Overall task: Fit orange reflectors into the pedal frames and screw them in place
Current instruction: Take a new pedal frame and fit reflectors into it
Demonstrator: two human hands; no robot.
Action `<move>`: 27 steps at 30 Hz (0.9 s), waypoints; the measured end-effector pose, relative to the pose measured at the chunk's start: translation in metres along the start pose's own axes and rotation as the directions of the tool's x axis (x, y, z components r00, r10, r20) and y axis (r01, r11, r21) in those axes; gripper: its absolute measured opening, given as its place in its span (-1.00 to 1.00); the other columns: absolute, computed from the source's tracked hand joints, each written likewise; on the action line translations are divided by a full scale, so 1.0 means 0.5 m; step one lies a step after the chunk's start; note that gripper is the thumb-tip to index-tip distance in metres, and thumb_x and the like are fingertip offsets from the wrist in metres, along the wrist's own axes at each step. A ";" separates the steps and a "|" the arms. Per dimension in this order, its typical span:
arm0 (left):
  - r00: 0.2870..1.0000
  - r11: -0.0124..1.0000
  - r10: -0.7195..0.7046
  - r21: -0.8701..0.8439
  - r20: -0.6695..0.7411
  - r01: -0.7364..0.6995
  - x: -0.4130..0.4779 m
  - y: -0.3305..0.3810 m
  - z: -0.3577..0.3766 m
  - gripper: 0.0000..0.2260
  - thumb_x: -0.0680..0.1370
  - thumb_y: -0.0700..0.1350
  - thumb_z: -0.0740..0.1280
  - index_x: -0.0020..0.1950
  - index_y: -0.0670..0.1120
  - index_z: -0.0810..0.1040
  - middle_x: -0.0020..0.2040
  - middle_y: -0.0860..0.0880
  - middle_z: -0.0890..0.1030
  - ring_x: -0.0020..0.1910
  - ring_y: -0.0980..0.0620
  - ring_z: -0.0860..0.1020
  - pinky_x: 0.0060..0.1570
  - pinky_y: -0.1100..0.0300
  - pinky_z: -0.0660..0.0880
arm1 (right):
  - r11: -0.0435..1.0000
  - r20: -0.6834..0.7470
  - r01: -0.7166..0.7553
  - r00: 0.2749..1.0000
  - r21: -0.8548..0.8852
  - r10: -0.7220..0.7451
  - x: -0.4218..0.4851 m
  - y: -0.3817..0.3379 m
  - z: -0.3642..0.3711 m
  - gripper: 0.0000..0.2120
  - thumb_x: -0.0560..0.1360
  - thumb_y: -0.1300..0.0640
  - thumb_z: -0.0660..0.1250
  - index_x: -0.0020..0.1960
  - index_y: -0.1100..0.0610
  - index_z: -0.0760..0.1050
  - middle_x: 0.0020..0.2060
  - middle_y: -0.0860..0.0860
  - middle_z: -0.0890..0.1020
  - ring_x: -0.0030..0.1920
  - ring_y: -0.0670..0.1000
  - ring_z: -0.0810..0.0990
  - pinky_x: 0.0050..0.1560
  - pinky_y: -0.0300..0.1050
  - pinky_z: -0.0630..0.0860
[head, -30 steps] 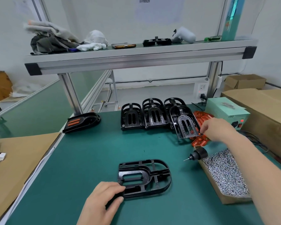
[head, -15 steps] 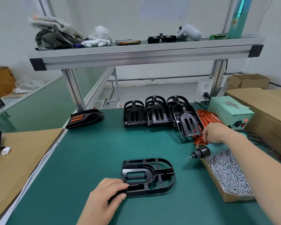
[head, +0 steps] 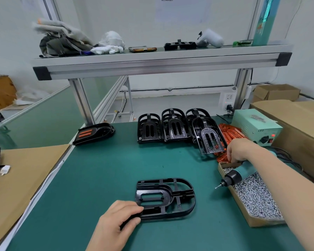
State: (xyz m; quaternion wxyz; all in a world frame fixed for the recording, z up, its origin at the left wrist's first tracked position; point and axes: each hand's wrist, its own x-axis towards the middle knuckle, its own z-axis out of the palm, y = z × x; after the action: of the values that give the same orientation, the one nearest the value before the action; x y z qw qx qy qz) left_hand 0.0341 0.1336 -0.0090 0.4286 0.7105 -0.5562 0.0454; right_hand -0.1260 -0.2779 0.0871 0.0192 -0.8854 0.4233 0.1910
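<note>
- Surface (head: 107, 178): green mat, carrying every item below.
- Box of screws (head: 261, 223): open carton, under the right forearm and well to the right of the left hand.
- Spare frames (head: 172, 127): black, stood in a row beyond both hands; one leans out just left of the right hand.
- Pedal frame (head: 166, 198): the working piece, flat on the surface, touching the left hand.
  - The long axis runs left to right. The square end sits at the left hand and the rounded end points toward the box of screws.
  - The ribbed side appears to face up, with an oblong opening nearest the left hand.
  - Judged light and stiff, moulded plastic with thin ribs. Best held at the outer rim or the square end, not by the inner ribs.
- Left hand (head: 116, 220): pinches the square end, thumb on top and fingers curled at the edge, steadying the pedal frame.
- Right hand (head: 240, 151): back uppermost, fingers dipped into the reflectors. Whether they hold one cannot be told.
- Orange reflectors (head: 230, 133): a glossy heap under and beyond the right hand, well apart from the pedal frame. Judged small, light and slippery, best pinched by the long edges.
- Electric screwdriver (head: 236, 175): lies on the box of screws just below the right hand, bit pointing toward the pedal frame, unheld.
</note>
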 end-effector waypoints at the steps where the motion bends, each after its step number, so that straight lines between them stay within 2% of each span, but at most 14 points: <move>1: 1.000 1.000 0.001 0.002 0.000 -0.001 0.001 0.000 0.000 -0.82 0.47 0.01 0.38 -0.01 0.02 0.72 0.02 0.29 0.61 0.00 0.23 0.60 0.02 0.39 0.50 | 1.000 -0.006 0.002 1.000 -0.001 -0.002 0.001 0.001 0.001 -0.80 0.47 0.25 0.44 0.01 0.01 0.72 0.00 -0.07 0.67 0.00 -0.03 0.62 0.02 -0.18 0.59; 4: 1.000 1.000 -0.003 0.002 -0.001 0.003 0.001 0.002 -0.001 -0.82 0.47 0.01 0.38 -0.01 0.02 0.72 0.02 0.29 0.61 0.00 0.23 0.60 0.03 0.40 0.49 | 1.000 -0.028 0.009 1.000 -0.008 -0.009 0.002 0.008 0.004 -0.78 0.47 0.29 0.40 0.03 0.04 0.69 0.04 -0.01 0.64 0.04 0.03 0.61 -0.03 -0.15 0.57; 6: 1.000 1.000 -0.001 0.002 0.001 0.001 0.000 0.002 -0.001 -0.82 0.47 0.01 0.38 -0.01 0.01 0.72 0.02 0.29 0.61 0.01 0.23 0.60 0.03 0.40 0.49 | 0.999 -0.058 0.021 0.998 0.026 -0.019 0.003 0.012 0.010 -0.81 0.45 0.26 0.43 -0.04 0.00 0.66 0.00 -0.02 0.62 0.02 0.04 0.58 -0.10 -0.14 0.51; 9: 1.000 1.000 0.002 0.012 0.001 -0.002 0.001 0.002 -0.002 -0.82 0.47 0.01 0.38 -0.01 0.01 0.72 0.03 0.29 0.60 0.01 0.24 0.60 0.03 0.39 0.50 | 0.994 -0.152 0.099 0.984 0.035 -0.092 0.004 0.019 0.015 -0.85 0.44 0.13 0.50 -0.18 -0.10 0.59 -0.09 -0.11 0.61 0.00 0.00 0.56 -0.12 -0.13 0.47; 12: 1.000 1.000 -0.005 0.011 -0.004 0.005 0.001 0.003 -0.002 -0.82 0.47 0.02 0.38 -0.01 0.03 0.71 0.02 0.29 0.61 0.01 0.25 0.59 0.02 0.40 0.50 | 0.986 -0.216 0.167 0.962 -0.011 -0.166 0.001 0.020 0.008 -0.83 0.47 0.05 0.49 -0.23 -0.13 0.54 -0.15 -0.18 0.58 -0.02 -0.02 0.57 -0.10 -0.13 0.47; 14: 1.000 1.000 -0.013 0.007 -0.007 0.013 0.002 0.005 -0.003 -0.82 0.47 0.02 0.38 -0.01 0.04 0.72 0.02 0.29 0.61 0.01 0.25 0.60 0.02 0.39 0.50 | 0.977 -0.229 0.211 0.952 0.012 -0.202 -0.002 0.023 -0.002 -0.79 0.48 0.06 0.48 -0.26 -0.14 0.51 -0.20 -0.21 0.56 -0.05 -0.03 0.56 -0.04 -0.13 0.49; 18: 1.000 1.000 -0.026 0.000 -0.013 0.026 0.001 0.013 -0.004 -0.82 0.46 0.03 0.39 -0.01 0.04 0.72 0.02 0.28 0.61 0.02 0.23 0.61 0.02 0.34 0.52 | 0.947 -0.232 0.297 0.936 0.123 -0.263 -0.030 0.022 -0.034 -0.76 0.46 0.12 0.50 -0.28 -0.13 0.52 -0.21 -0.18 0.60 -0.10 -0.09 0.56 -0.06 -0.17 0.43; 22: 0.997 0.999 -0.049 0.013 -0.056 0.050 0.004 0.028 -0.007 -0.79 0.43 0.10 0.43 0.01 0.10 0.72 0.05 0.26 0.62 0.06 0.22 0.60 0.09 0.38 0.47 | 0.888 -0.239 0.410 0.902 0.209 -0.360 -0.093 -0.007 -0.066 -0.81 0.46 0.13 0.49 -0.22 -0.11 0.55 -0.16 -0.14 0.64 -0.10 -0.10 0.56 -0.08 -0.19 0.45; 25: 0.989 0.996 -0.081 0.022 -0.124 0.085 0.019 0.049 -0.005 -0.77 0.43 0.11 0.42 -0.01 0.05 0.73 0.02 0.21 0.64 0.05 0.19 0.60 0.10 0.37 0.46 | 0.810 -0.294 0.512 0.852 0.285 -0.434 -0.146 -0.050 -0.066 -0.87 0.48 0.12 0.48 -0.17 -0.08 0.58 -0.26 -0.19 0.62 -0.22 -0.21 0.52 -0.20 -0.30 0.37; 27: 0.974 0.989 -0.147 -0.021 -0.173 0.145 0.038 0.068 -0.003 -0.83 0.46 0.07 0.44 -0.04 0.03 0.72 -0.03 0.20 0.66 0.03 0.18 0.61 0.10 0.37 0.46 | 0.736 -0.338 0.583 0.808 0.345 -0.482 -0.183 -0.088 -0.056 -0.89 0.50 0.12 0.47 -0.16 -0.05 0.59 -0.34 -0.27 0.59 -0.29 -0.25 0.51 -0.25 -0.37 0.37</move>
State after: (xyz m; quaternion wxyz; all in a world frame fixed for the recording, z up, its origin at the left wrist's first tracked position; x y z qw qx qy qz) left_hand 0.0135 0.1197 0.0213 0.4806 0.7411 -0.4630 0.0736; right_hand -0.1354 -0.1872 0.1398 0.2212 -0.9580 0.1809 -0.0234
